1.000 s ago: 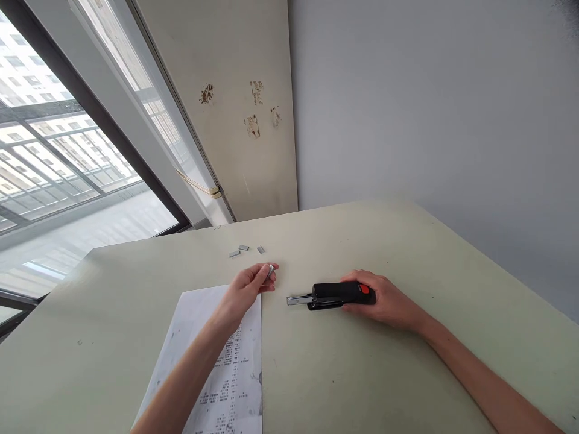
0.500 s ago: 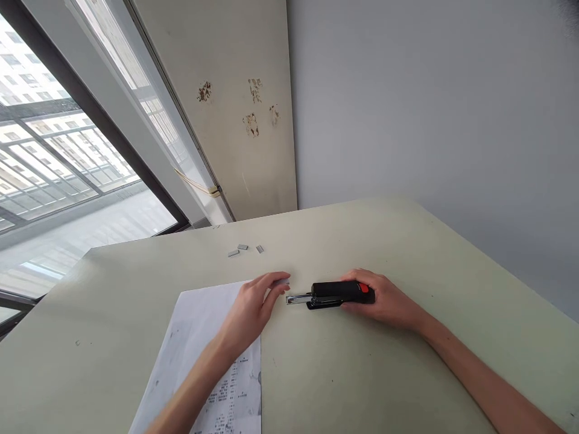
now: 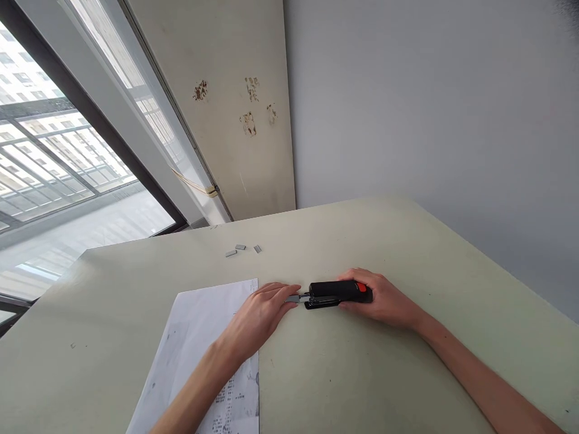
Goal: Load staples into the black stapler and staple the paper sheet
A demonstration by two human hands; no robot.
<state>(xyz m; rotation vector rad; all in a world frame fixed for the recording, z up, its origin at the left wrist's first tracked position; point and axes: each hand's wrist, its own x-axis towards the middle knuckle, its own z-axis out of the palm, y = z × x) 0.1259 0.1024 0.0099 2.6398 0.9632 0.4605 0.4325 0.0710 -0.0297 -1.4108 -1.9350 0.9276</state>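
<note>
My right hand (image 3: 386, 301) is wrapped round the rear of a black stapler (image 3: 332, 291) with a red patch, held low over the table. The stapler's metal staple tray (image 3: 304, 296) sticks out at its left end. Between the fingertips of my left hand (image 3: 260, 310) is a grey strip of staples (image 3: 292, 298), right at the tray's end. My fingers partly cover the strip and the tray, so I cannot tell how far they overlap. Beneath my left wrist lies printed paper (image 3: 194, 325).
Three short staple strips (image 3: 231, 253) lie loose on the pale table (image 3: 362, 367) beyond my left hand. A tiny bent staple (image 3: 73, 346) is at the far left. Behind the table stand a grey wall (image 3: 407, 108) and a stained panel (image 3: 226, 169), with a window (image 3: 54, 150) at left.
My left hand has moved right and slightly down, bringing the staple strip from above the tray's end to it. My right hand and the stapler have stayed nearly still.
</note>
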